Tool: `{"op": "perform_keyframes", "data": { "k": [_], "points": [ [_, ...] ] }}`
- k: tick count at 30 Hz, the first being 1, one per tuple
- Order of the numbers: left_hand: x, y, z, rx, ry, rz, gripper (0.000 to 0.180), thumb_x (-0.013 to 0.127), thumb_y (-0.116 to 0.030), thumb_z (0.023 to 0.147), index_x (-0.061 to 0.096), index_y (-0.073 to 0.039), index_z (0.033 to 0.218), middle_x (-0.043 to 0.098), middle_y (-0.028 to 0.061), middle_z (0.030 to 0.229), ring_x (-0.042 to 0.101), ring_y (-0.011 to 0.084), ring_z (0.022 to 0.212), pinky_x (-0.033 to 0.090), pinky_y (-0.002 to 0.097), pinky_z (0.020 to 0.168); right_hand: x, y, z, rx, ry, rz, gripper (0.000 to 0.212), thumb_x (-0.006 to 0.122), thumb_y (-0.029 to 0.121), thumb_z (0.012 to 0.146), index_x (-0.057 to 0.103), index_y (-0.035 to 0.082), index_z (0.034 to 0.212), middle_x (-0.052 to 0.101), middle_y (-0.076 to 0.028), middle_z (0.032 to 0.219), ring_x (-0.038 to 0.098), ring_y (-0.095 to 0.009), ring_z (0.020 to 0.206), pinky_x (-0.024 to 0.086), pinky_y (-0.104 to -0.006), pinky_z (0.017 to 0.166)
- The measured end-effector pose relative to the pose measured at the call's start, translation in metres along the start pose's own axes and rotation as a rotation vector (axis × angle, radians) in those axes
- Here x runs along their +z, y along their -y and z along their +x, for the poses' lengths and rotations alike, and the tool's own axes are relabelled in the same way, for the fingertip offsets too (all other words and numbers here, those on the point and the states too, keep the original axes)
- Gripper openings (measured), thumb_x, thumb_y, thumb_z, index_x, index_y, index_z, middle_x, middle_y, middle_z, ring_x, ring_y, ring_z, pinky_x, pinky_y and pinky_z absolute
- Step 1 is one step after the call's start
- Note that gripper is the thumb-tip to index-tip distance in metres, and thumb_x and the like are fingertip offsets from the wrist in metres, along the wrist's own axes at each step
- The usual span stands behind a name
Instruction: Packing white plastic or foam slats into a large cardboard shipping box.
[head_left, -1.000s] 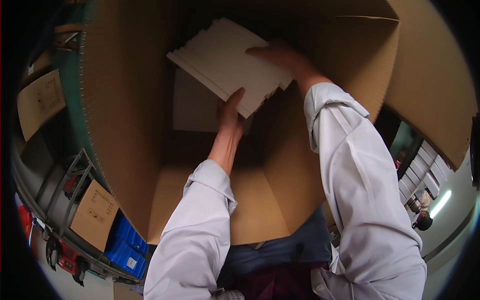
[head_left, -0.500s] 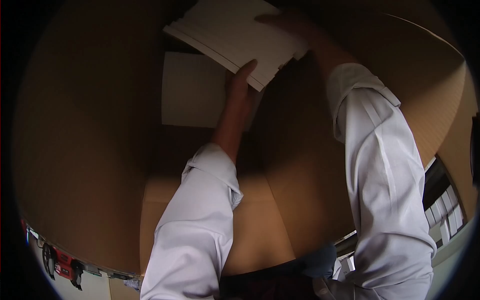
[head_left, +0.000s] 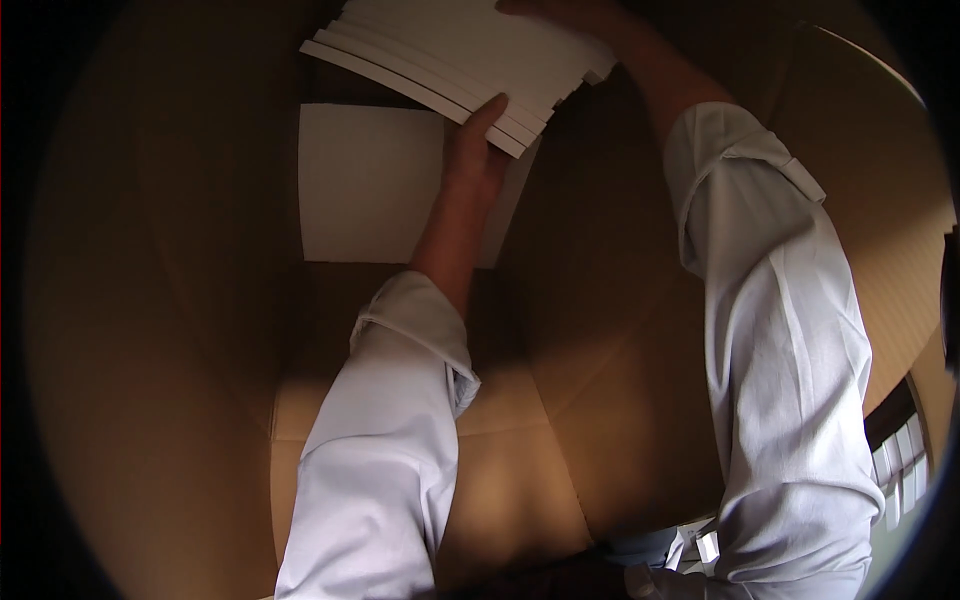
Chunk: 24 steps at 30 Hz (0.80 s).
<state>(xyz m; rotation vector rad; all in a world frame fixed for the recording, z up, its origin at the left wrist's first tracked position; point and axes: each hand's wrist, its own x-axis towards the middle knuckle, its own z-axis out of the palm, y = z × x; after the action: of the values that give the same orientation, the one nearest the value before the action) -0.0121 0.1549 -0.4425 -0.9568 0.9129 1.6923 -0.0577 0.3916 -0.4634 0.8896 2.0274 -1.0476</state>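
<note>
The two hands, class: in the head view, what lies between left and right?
In the head view, a stack of white flat pieces lies between the left hand and the right hand.

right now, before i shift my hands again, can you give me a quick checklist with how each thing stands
1. Left hand on the white stack: ok, thumb over the near edge.
2. Right hand on the stack: ok, at its right side, though partly cut off by the picture's top edge.
3. Stack edges flush: not ok, the pieces are staggered like steps.
4. Stack clear of the white panel below: cannot tell, the view from above hides any contact.
5. Cardboard box open for both arms: ok, both reach inside.
</note>
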Motion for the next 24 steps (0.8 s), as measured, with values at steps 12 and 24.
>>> {"op": "perform_keyframes", "data": {
  "k": [12, 24],
  "points": [
    [-0.02, 0.015, 0.018, 0.009, 0.031, -0.077, 0.055, 0.067, -0.007, 0.09, 0.041, 0.0, 0.138, 0.053, 0.0139, 0.131, 0.054, 0.0293, 0.121, 0.044, 0.044, 0.108, 0.006, 0.005, -0.009, -0.084, -0.041, -0.031, 0.089, 0.074, 0.062, 0.07, 0.059, -0.001, 0.131, 0.053, -0.023, 0.137, 0.051, -0.035, 0.126, 0.043, -0.0416, 0.102],
    [-0.01, 0.015, 0.035, -0.086, 0.003, 0.073, 0.059, 0.069, -0.021, 0.092, 0.04, -0.001, 0.14, 0.048, 0.014, 0.137, 0.046, 0.03, 0.128, 0.037, 0.0461, 0.112, 0.025, 0.018, 0.014, -0.084, -0.047, -0.151, 0.09, 0.07, 0.051, 0.08, 0.039, 0.0, 0.147, 0.038, -0.021, 0.152, 0.038, -0.035, 0.139, 0.033, -0.0402, 0.114]
  ]
}}
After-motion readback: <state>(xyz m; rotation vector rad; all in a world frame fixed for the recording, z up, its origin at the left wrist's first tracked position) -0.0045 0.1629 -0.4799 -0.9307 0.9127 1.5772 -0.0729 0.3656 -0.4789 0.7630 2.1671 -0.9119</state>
